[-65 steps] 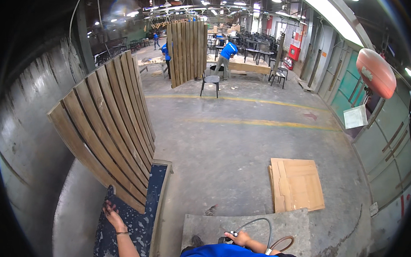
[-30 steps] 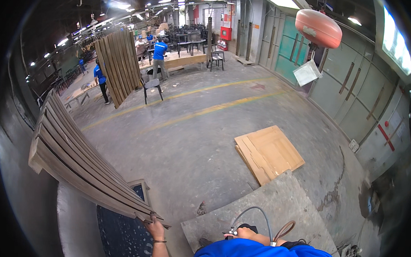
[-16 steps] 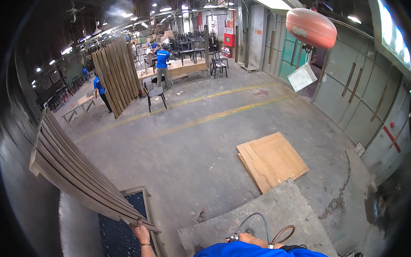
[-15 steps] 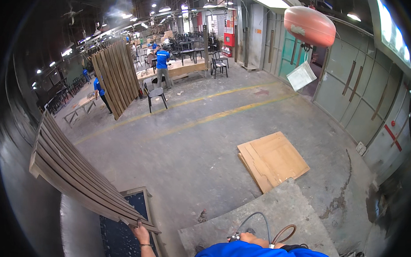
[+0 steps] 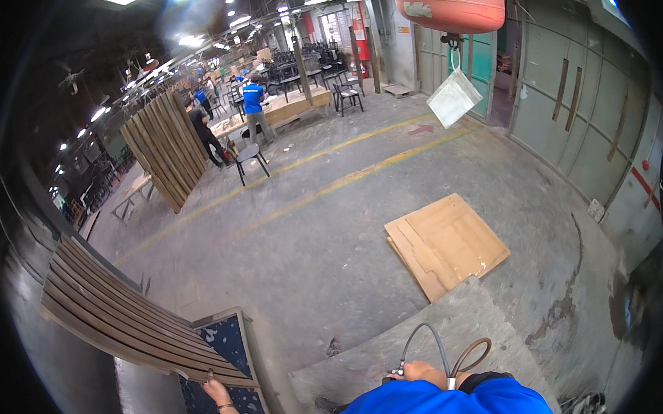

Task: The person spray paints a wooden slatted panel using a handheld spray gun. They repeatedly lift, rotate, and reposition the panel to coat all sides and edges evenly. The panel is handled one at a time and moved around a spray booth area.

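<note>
At the lower left, my left hand [image 5: 215, 390] is closed on the near lower edge of a long brown slatted wooden panel [image 5: 130, 309]. The panel slants away to the upper left, above a dark, white-spotted tray with a pale frame [image 5: 247, 341]. My right hand [image 5: 423, 372] is closed in front of my blue shirt, around what looks like a spray gun [image 5: 398, 371]; only its metal end shows. Close by, a thin grey hose [image 5: 423, 328] arches up, and a brown hose [image 5: 477, 354] loops beside it.
Flat tan boards [image 5: 449, 243] lie stacked on the concrete floor ahead. An orange hoist [image 5: 452, 6] hangs at upper right with a pale packet [image 5: 454, 98] below it. Another slatted panel [image 5: 165, 151] stands farther off, near a chair [image 5: 249, 159] and several people.
My left hand and the slatted panel have shifted left and down, with the panel's far end now lower. The view has tilted. A person in dark clothes now shows beside the farther panel.
</note>
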A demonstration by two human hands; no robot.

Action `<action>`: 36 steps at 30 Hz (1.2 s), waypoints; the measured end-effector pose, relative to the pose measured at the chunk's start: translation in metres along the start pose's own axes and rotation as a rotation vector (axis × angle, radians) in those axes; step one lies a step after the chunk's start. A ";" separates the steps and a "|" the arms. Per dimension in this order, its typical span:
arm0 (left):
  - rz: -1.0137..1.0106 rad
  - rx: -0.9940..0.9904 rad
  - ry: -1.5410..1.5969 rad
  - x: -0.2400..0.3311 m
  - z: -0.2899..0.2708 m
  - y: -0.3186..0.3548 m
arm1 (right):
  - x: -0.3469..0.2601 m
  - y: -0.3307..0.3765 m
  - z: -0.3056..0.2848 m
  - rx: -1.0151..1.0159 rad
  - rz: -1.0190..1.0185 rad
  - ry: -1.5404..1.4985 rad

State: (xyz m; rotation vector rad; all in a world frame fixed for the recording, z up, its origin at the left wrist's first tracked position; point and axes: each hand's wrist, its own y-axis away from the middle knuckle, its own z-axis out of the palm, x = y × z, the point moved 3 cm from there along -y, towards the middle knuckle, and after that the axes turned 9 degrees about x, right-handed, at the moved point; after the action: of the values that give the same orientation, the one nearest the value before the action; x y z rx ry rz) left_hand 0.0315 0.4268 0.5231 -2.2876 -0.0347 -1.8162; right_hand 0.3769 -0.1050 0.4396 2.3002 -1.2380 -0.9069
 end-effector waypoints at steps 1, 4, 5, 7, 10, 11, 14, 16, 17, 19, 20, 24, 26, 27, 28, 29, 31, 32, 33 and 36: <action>-0.015 0.028 0.058 0.005 0.001 0.010 | 0.010 0.000 -0.006 0.000 -0.012 0.025; -0.075 -0.002 0.079 0.026 0.003 0.037 | 0.030 0.001 -0.018 -0.097 -0.015 0.103; -0.059 -0.020 0.098 0.033 0.003 0.043 | 0.033 0.002 -0.023 -0.098 -0.016 0.090; -0.062 0.004 0.078 0.043 0.002 0.053 | 0.035 0.007 -0.030 -0.096 0.000 0.065; -0.115 0.030 0.076 0.046 0.002 0.062 | 0.034 0.010 -0.039 -0.089 0.031 0.005; -0.086 0.021 0.084 0.047 0.000 0.064 | 0.034 0.010 -0.042 -0.089 0.019 0.008; -0.063 -0.008 0.060 0.046 -0.003 0.062 | 0.033 0.008 -0.045 -0.093 -0.010 0.021; -0.100 -0.017 0.011 0.044 -0.005 0.058 | 0.035 0.004 -0.045 -0.116 -0.035 0.036; -0.093 -0.056 0.012 0.044 -0.004 0.057 | 0.036 0.002 -0.045 -0.109 -0.025 0.028; -0.085 0.000 0.004 0.044 -0.004 0.055 | 0.038 -0.002 -0.043 -0.112 -0.031 0.058; -0.063 0.046 0.054 0.045 -0.004 0.058 | 0.038 -0.003 -0.041 -0.108 -0.017 0.065; -0.063 0.109 -0.004 0.052 -0.004 0.062 | 0.036 -0.001 -0.042 -0.094 0.010 0.102; -0.080 0.117 -0.003 0.054 -0.005 0.063 | 0.034 0.003 -0.046 -0.099 0.044 0.095; -0.084 0.120 -0.012 0.054 -0.006 0.064 | 0.032 0.005 -0.049 -0.089 0.032 0.083; -0.079 0.124 -0.026 0.055 -0.007 0.063 | 0.032 0.008 -0.053 -0.079 0.029 0.068; -0.037 0.109 -0.031 0.054 -0.007 0.065 | 0.031 0.010 -0.056 -0.070 0.027 0.052; -0.055 0.082 -0.094 0.051 -0.010 0.064 | 0.028 0.011 -0.061 -0.090 0.033 0.077; -0.059 0.104 -0.079 0.048 -0.011 0.064 | 0.027 0.012 -0.063 -0.087 0.028 0.076; -0.060 0.124 -0.063 0.046 -0.012 0.064 | 0.027 0.012 -0.065 -0.085 0.034 0.076; -0.043 0.166 -0.021 0.043 -0.012 0.063 | 0.028 0.010 -0.068 -0.069 0.026 0.068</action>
State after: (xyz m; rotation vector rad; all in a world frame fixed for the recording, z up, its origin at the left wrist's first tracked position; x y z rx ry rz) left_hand 0.0397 0.3580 0.5574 -2.2067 -0.2309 -1.7391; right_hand 0.4292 -0.1326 0.4849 2.2369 -1.1869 -0.8420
